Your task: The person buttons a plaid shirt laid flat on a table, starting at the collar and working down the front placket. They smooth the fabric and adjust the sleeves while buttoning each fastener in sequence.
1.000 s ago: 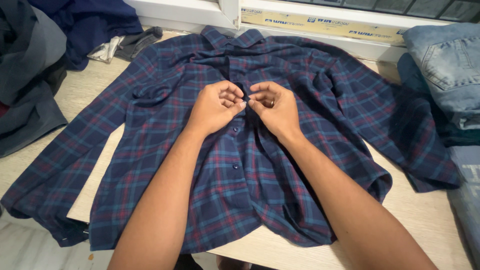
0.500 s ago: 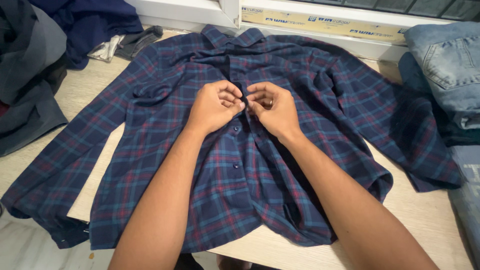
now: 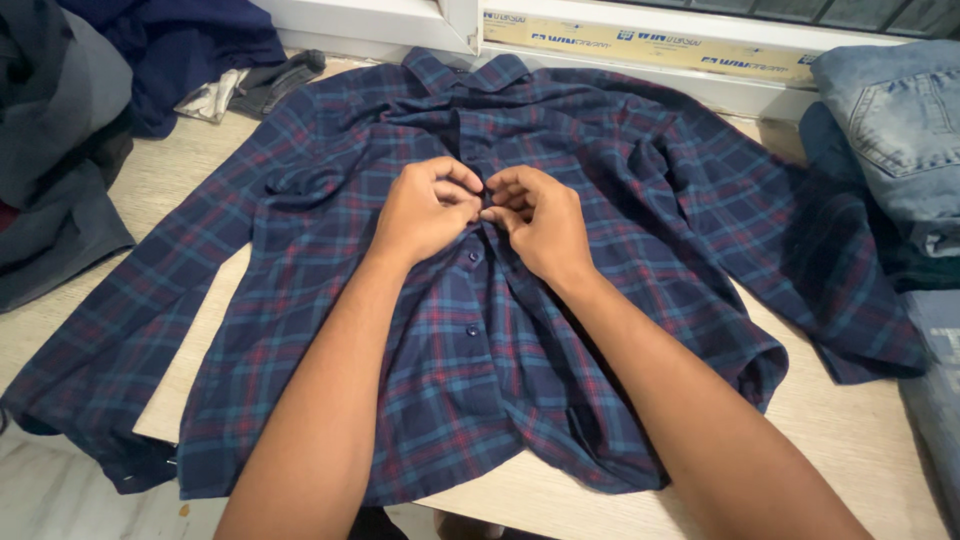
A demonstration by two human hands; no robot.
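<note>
**Both hands pinching the front of a plaid shirt**

Seen from above: a dark blue plaid shirt [image 3: 330,290] with red and teal lines, spread face up on a pale wooden table [image 3: 860,440], collar toward the window frame [image 3: 640,45], sleeves stretched out to both sides. Left hand [image 3: 425,212] and right hand [image 3: 540,222] meeting at mid-chest, fingertips touching, curled narrow and pinching the shirt's button strip between them. Two dark buttons [image 3: 470,330] just below the hands, fastened. Folded blue jeans [image 3: 890,110] at right, dark clothing [image 3: 60,150] heaped at left.
</note>
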